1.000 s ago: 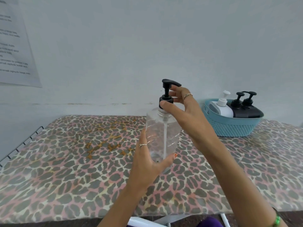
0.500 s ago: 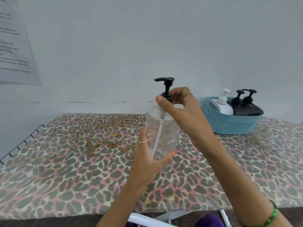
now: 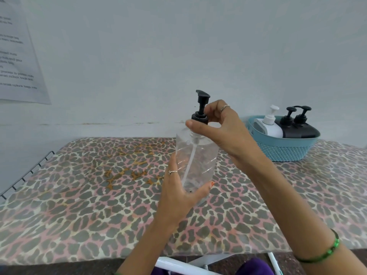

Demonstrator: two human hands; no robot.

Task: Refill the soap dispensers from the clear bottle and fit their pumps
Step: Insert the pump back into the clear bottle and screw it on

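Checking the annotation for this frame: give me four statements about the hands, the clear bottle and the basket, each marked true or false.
1. The left hand grips the clear bottle near its base. True.
2. The right hand rests flat on the table. False: its fingers pinch the collar of the black pump on the bottle.
3. The blue basket holds one white dispenser and two black ones. True.
4. The basket sits left of the clear bottle. False: it sits to its right, near the wall.
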